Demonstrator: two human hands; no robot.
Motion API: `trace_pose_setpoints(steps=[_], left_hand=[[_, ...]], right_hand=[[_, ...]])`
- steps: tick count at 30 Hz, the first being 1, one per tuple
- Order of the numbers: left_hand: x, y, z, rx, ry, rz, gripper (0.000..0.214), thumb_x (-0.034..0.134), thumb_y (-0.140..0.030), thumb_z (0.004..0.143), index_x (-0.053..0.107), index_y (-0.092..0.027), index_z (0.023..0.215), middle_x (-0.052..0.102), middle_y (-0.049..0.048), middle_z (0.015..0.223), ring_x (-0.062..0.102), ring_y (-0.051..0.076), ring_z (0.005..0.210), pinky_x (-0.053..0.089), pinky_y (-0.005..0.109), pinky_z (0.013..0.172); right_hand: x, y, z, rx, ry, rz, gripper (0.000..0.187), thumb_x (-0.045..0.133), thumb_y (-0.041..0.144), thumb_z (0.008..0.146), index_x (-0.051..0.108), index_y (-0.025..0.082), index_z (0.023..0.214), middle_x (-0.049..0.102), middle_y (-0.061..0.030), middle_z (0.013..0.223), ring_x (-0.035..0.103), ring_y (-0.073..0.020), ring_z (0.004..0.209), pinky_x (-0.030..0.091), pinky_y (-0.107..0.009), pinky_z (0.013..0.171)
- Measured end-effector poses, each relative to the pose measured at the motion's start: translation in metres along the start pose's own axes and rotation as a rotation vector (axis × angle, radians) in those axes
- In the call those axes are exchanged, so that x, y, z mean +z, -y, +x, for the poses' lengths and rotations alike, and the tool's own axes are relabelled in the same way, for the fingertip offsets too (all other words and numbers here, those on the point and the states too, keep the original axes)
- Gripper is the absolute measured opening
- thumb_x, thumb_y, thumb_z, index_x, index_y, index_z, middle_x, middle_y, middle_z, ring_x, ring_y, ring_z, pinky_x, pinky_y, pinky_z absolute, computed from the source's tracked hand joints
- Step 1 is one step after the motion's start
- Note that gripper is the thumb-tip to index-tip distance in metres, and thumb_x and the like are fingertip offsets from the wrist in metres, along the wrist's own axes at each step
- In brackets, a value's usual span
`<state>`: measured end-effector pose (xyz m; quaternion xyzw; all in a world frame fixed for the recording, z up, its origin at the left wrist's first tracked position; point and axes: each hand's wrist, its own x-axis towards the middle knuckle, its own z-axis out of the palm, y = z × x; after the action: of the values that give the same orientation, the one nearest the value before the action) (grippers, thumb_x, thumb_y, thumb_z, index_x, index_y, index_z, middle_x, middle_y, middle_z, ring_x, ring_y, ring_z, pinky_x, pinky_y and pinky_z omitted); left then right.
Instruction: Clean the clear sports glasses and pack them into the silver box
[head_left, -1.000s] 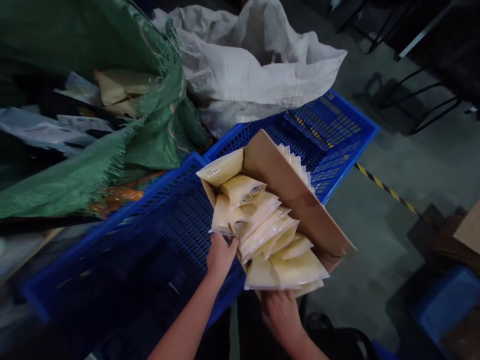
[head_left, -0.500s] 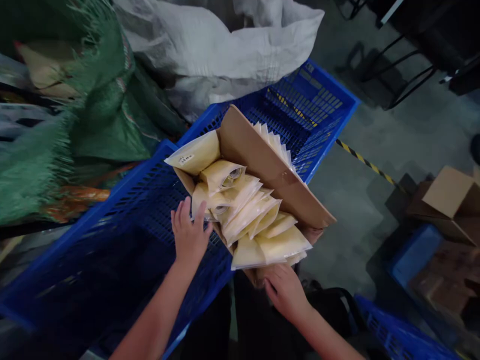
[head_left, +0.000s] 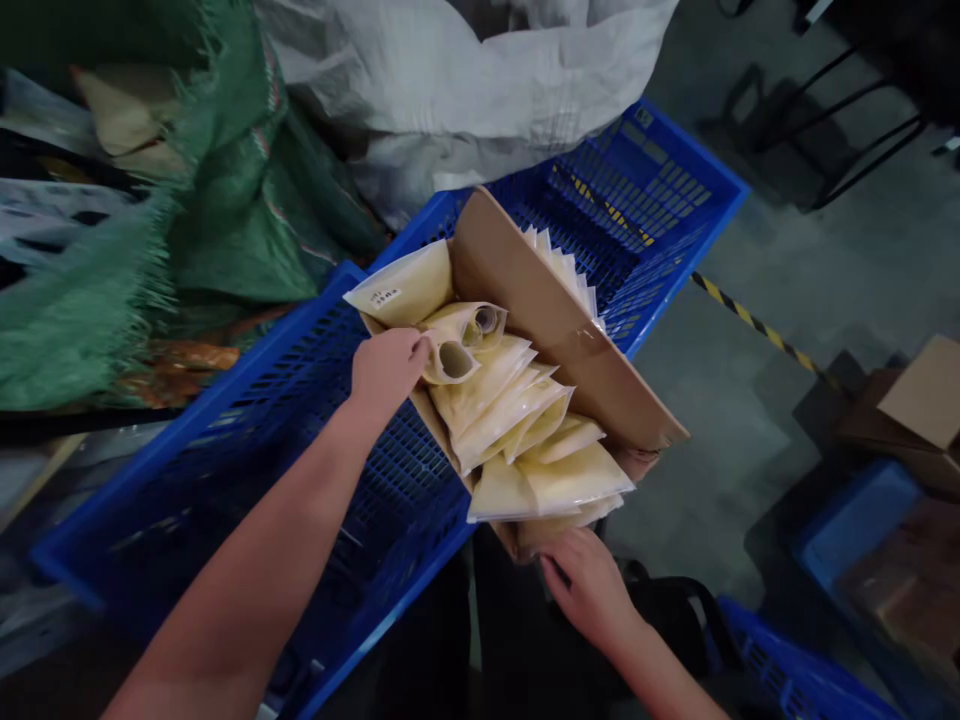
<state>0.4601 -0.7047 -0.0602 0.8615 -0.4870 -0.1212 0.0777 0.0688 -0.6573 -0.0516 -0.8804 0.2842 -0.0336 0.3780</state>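
Note:
A cardboard box point(head_left: 570, 330) sits tilted over the blue crates, filled with flat cream-coloured packets point(head_left: 517, 410) in clear plastic sleeves. Two packets are rolled into tubes near its left end. My left hand point(head_left: 388, 368) is closed at the edge of the nearer rolled packet point(head_left: 452, 362); its fingertips are partly hidden. A flat packet with a small written label point(head_left: 397, 285) stands just behind that hand. My right hand point(head_left: 589, 580) grips the near lower corner of the box, its fingers partly hidden under the cardboard.
Two blue plastic crates point(head_left: 247, 430) lie under and around the box. Green woven sacks point(head_left: 240, 200) stand at left, a white sack point(head_left: 480, 90) behind. Yellow-black tape point(head_left: 757, 325) runs across the floor. An open carton point(head_left: 926, 390) and a black chair are at right.
My left hand has moved up and forward from beside the box, closing on a rolled packet. That packet's open end now faces me more. My right hand stays on the box corner.

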Motion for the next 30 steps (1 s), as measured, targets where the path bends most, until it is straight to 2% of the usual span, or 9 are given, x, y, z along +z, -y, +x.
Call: trace_pose_setpoints(steps=[4,8,10,12,14,17,22,25,30], left_hand=[[-0.011,-0.006,0.009,-0.014,0.051,0.010,0.032,0.049,-0.032,0.094,0.059,-0.017,0.067,0.068,0.0090,0.077,0.065,0.023,0.079,0.049,0.039,0.075],[-0.022,0.003,0.013,0.199,0.228,-0.088,0.016,0.063,-0.016,0.080,0.060,-0.017,0.065,0.074,0.0072,0.111,0.067,0.019,0.100,0.053,0.033,0.085],[-0.024,0.010,0.006,0.309,0.298,-0.124,0.012,0.064,-0.008,0.071,0.068,-0.018,0.078,0.070,0.0054,0.127,0.066,0.020,0.110,0.053,0.030,0.092],[-0.024,0.018,-0.010,0.370,0.319,-0.127,0.038,0.061,-0.004,0.070,0.071,-0.020,0.103,0.068,0.0058,0.132,0.066,0.022,0.115,0.052,0.033,0.098],[-0.020,0.027,-0.032,0.396,0.309,-0.114,0.047,0.054,-0.006,0.077,0.068,-0.020,0.120,0.071,0.0066,0.127,0.068,0.025,0.114,0.052,0.037,0.100],[-0.009,0.041,-0.069,0.417,0.268,-0.093,0.041,0.044,-0.011,0.088,0.070,-0.020,0.119,0.075,0.0062,0.118,0.072,0.023,0.106,0.056,0.035,0.096],[0.014,0.056,-0.112,0.441,0.145,-0.056,0.039,0.039,-0.013,0.095,0.072,-0.018,0.116,0.073,0.0092,0.121,0.070,0.023,0.112,0.057,0.037,0.096],[0.022,0.059,-0.120,0.440,0.084,-0.049,0.040,0.037,-0.013,0.097,0.073,-0.019,0.113,0.074,0.0092,0.119,0.070,0.023,0.112,0.058,0.039,0.096],[0.024,0.057,-0.122,0.411,0.034,-0.059,0.037,0.040,-0.015,0.098,0.075,-0.021,0.109,0.076,0.0091,0.114,0.072,0.025,0.106,0.060,0.040,0.090]], right_hand=[[-0.003,0.002,0.007,-0.046,-0.003,0.017,0.015,0.052,0.014,0.093,0.066,0.020,0.091,0.068,-0.0051,0.082,0.062,-0.0212,0.077,0.050,-0.036,0.072],[-0.011,0.000,0.028,-0.094,-0.041,0.044,0.014,0.053,0.015,0.094,0.065,0.020,0.097,0.071,-0.0052,0.089,0.065,-0.0205,0.082,0.054,-0.036,0.075],[-0.013,0.000,0.043,-0.098,-0.113,0.033,0.016,0.053,0.016,0.094,0.063,0.020,0.106,0.072,-0.0067,0.094,0.066,-0.0214,0.087,0.056,-0.037,0.079],[-0.014,0.003,0.064,-0.079,-0.183,0.002,0.024,0.052,0.018,0.095,0.060,0.018,0.117,0.072,-0.0095,0.101,0.067,-0.0237,0.093,0.057,-0.040,0.083],[-0.011,0.010,0.091,-0.053,-0.212,-0.045,0.035,0.052,0.023,0.095,0.055,0.016,0.129,0.069,-0.0137,0.112,0.066,-0.0270,0.103,0.057,-0.044,0.088],[-0.003,0.025,0.140,-0.025,-0.190,-0.148,0.053,0.059,0.029,0.092,0.048,0.012,0.140,0.062,-0.0191,0.130,0.059,-0.0314,0.119,0.052,-0.049,0.098],[0.021,0.043,0.203,-0.086,0.012,-0.312,0.056,0.073,0.030,0.086,0.054,0.015,0.136,0.060,-0.0173,0.135,0.054,-0.0328,0.120,0.042,-0.050,0.105],[0.035,0.036,0.211,-0.142,0.083,-0.314,0.044,0.070,0.027,0.089,0.058,0.018,0.130,0.065,-0.0125,0.130,0.058,-0.0284,0.115,0.036,-0.048,0.108],[0.044,0.014,0.194,-0.089,0.027,-0.275,0.026,0.060,0.028,0.097,0.065,0.022,0.121,0.071,-0.0073,0.121,0.059,-0.0225,0.114,0.030,-0.044,0.110]])
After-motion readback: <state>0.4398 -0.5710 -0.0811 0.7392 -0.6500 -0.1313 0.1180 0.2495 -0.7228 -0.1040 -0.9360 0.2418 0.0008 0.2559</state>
